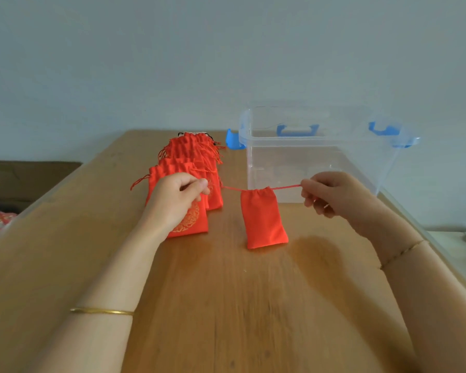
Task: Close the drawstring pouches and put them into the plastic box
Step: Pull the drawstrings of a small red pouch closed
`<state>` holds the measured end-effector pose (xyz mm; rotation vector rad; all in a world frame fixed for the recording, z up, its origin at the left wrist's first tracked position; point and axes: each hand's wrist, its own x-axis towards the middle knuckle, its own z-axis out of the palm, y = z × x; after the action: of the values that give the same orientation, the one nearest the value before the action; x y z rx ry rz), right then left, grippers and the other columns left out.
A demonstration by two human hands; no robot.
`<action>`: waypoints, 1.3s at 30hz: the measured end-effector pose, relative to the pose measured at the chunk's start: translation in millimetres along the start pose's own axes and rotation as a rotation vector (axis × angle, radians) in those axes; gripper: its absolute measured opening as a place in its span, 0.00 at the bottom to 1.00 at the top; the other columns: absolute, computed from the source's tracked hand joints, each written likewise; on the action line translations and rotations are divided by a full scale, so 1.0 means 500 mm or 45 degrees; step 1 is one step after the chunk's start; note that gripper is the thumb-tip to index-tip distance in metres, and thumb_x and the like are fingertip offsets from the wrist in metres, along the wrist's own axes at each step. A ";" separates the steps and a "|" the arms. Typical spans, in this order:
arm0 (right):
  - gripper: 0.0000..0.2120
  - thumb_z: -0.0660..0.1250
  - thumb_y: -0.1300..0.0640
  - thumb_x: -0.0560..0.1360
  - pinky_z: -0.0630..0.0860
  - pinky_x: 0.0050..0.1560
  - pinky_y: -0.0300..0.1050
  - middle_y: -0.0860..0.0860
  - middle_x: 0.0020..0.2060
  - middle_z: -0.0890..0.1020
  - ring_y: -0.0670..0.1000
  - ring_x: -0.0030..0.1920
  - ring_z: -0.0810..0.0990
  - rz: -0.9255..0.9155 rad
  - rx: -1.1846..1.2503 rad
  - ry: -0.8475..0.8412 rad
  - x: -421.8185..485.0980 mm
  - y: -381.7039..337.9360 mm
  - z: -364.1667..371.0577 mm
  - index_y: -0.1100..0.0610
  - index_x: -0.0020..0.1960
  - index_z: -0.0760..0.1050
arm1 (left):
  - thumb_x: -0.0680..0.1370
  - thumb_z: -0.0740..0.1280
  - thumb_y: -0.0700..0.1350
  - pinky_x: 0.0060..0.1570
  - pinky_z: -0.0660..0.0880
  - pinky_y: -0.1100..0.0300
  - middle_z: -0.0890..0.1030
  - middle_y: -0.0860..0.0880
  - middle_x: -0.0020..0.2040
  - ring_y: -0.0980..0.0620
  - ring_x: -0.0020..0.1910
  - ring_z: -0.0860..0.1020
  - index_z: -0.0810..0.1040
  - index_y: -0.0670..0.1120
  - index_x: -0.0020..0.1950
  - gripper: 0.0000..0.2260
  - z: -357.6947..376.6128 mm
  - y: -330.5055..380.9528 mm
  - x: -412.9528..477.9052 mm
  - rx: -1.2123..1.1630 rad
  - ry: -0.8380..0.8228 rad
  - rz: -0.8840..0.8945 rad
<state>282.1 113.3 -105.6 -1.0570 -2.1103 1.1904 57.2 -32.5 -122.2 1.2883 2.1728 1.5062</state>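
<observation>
Pulling unevenly, the left hand and right hand, each pinching a cord, could leave the pouch gaping.

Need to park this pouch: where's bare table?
Free: the wooden table's near half, between the forearms, nearer than the held pouch; also the strip left of the pouch row. Crowded: far right, where the plastic box sits beside the row.
</observation>
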 end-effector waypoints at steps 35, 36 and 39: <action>0.09 0.57 0.62 0.78 0.69 0.30 0.39 0.51 0.41 0.81 0.48 0.31 0.74 -0.307 0.100 -0.186 0.003 -0.103 0.026 0.60 0.50 0.77 | 0.77 0.64 0.39 0.26 0.67 0.68 0.76 0.52 0.30 0.58 0.26 0.69 0.80 0.39 0.47 0.06 0.059 0.145 0.045 -0.609 -0.589 0.078; 0.08 0.59 0.61 0.78 0.68 0.29 0.38 0.51 0.40 0.81 0.46 0.30 0.74 -0.327 0.087 -0.178 0.001 -0.098 0.029 0.60 0.48 0.77 | 0.78 0.64 0.39 0.26 0.68 0.68 0.76 0.51 0.30 0.58 0.26 0.69 0.80 0.38 0.47 0.06 0.060 0.144 0.044 -0.619 -0.590 0.073; 0.08 0.61 0.61 0.77 0.67 0.28 0.38 0.51 0.35 0.79 0.44 0.28 0.72 -0.381 0.079 -0.116 0.004 -0.094 0.031 0.58 0.40 0.75 | 0.78 0.63 0.39 0.27 0.69 0.68 0.78 0.51 0.32 0.58 0.27 0.71 0.80 0.40 0.47 0.07 0.066 0.137 0.038 -0.687 -0.557 0.031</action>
<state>251.9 92.2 -72.3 -0.6416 -2.1911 1.1645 102.3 10.2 -74.6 1.2914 1.3649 1.4981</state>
